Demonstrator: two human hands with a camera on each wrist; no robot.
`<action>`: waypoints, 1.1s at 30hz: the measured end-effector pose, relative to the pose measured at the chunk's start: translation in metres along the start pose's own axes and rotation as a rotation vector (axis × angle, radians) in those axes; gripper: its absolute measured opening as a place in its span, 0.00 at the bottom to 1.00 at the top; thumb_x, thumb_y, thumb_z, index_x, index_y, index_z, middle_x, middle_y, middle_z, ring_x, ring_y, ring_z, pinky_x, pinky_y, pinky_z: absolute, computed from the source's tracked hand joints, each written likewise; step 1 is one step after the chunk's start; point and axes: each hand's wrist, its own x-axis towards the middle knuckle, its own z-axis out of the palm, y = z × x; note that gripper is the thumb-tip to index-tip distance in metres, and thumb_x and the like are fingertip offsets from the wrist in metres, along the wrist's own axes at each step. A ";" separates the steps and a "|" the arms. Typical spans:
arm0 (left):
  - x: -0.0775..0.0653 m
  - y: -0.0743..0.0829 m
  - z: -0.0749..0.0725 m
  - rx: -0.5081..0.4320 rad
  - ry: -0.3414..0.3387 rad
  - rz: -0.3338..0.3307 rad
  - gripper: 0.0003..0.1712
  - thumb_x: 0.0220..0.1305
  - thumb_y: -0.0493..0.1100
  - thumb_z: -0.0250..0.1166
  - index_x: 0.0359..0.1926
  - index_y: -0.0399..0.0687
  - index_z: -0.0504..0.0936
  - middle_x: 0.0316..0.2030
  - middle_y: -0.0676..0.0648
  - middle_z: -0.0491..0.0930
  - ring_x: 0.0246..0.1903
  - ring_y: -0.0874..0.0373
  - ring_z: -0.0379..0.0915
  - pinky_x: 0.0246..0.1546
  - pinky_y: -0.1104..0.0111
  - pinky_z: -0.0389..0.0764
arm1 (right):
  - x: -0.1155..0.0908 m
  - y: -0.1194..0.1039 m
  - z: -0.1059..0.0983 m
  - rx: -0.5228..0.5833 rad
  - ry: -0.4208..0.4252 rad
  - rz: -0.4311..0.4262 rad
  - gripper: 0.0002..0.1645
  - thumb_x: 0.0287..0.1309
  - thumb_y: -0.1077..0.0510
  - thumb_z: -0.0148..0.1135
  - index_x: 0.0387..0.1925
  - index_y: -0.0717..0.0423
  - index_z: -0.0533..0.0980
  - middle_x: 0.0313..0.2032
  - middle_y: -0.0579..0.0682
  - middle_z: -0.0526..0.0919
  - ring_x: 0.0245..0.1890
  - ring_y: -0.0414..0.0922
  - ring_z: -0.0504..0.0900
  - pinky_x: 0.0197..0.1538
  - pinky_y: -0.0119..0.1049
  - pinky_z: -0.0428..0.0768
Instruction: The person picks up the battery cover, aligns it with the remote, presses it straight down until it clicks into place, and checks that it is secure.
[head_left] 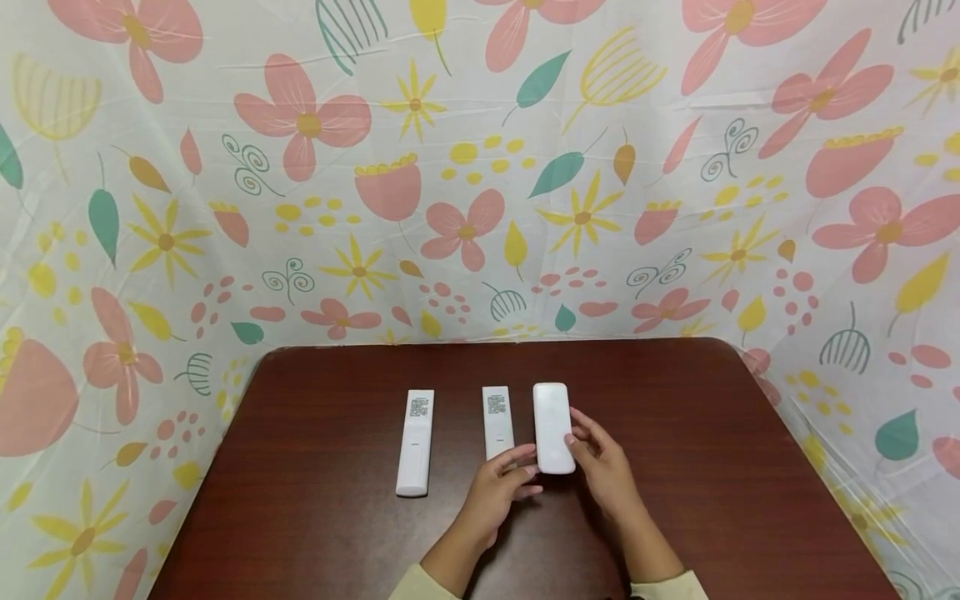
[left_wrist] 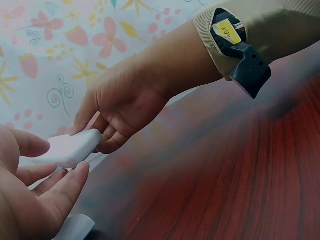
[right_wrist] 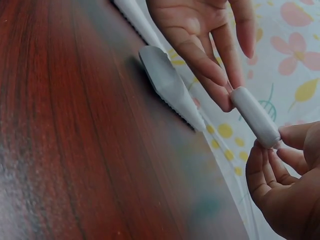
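Note:
A white remote control [head_left: 553,427] with rounded corners is held up between the two hands in the head view. My right hand [head_left: 606,471] pinches it at its right edge, thumb on the near face and fingers behind. The left hand [head_left: 491,493] is at its lower left corner, fingers extended, with fingertips at the edge. In the right wrist view the remote's narrow side [right_wrist: 256,117] shows, and the left thumb stands away from it. Just left of the held remote, a second white remote [head_left: 497,423] lies on the table, its lower end hidden by the left hand.
A third white remote [head_left: 415,446] lies further left, its printed label at the far end. All this is on a dark reddish-brown wooden table [head_left: 315,517]. A flower-patterned curtain [head_left: 465,283] stands right behind the table and along its sides.

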 end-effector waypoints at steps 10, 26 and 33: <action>0.000 -0.004 0.005 0.003 -0.046 0.007 0.27 0.68 0.36 0.60 0.67 0.36 0.74 0.67 0.36 0.73 0.58 0.45 0.78 0.50 0.63 0.86 | 0.005 0.003 -0.005 -0.001 0.050 0.008 0.27 0.71 0.59 0.59 0.70 0.55 0.70 0.50 0.59 0.82 0.43 0.34 0.82 0.45 0.25 0.81; -0.002 -0.013 0.012 0.017 -0.061 -0.015 0.27 0.67 0.35 0.60 0.67 0.36 0.73 0.62 0.31 0.76 0.59 0.41 0.78 0.56 0.55 0.84 | 0.009 0.005 -0.010 -0.017 0.063 0.059 0.28 0.71 0.58 0.59 0.70 0.55 0.70 0.55 0.64 0.80 0.44 0.33 0.80 0.47 0.22 0.79; 0.000 -0.022 0.012 0.024 -0.089 -0.023 0.29 0.67 0.37 0.60 0.68 0.37 0.72 0.63 0.29 0.76 0.61 0.40 0.76 0.54 0.62 0.85 | 0.014 0.011 -0.015 -0.056 0.059 0.097 0.27 0.72 0.56 0.58 0.70 0.53 0.70 0.56 0.63 0.80 0.44 0.33 0.79 0.47 0.21 0.78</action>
